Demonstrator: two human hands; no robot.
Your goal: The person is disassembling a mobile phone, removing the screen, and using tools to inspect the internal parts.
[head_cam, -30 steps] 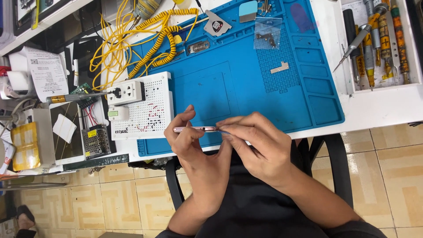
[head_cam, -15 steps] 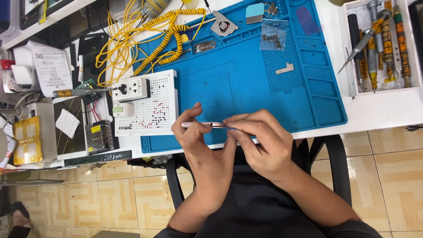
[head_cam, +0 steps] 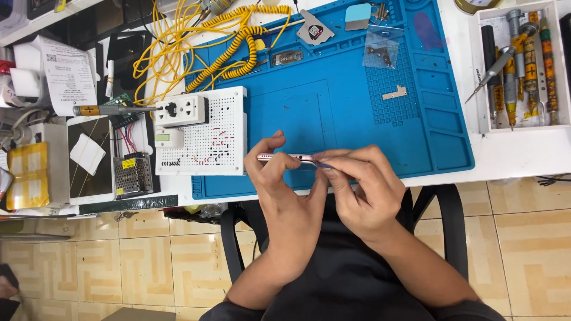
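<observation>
My left hand (head_cam: 284,184) holds a thin pinkish phone (head_cam: 286,157) edge-on, just above the near edge of the blue work mat (head_cam: 333,113). My right hand (head_cam: 364,187) pinches a small dark-tipped tool (head_cam: 321,164) against the phone's right end. Both hands meet over my lap at the mat's front edge. The phone's face is hidden, since only its side shows.
A white perforated board with a socket (head_cam: 202,131) lies left of my hands. Yellow coiled cables (head_cam: 226,41) sprawl at the back left. A white tray of screwdrivers (head_cam: 517,65) stands at the right. Small metal parts (head_cam: 394,93) and a plastic bag (head_cam: 380,50) rest on the mat.
Both hands have stayed joined on the phone; the fingers have shifted slightly. The view has drifted a little, so the hands sit slightly further right in it.
</observation>
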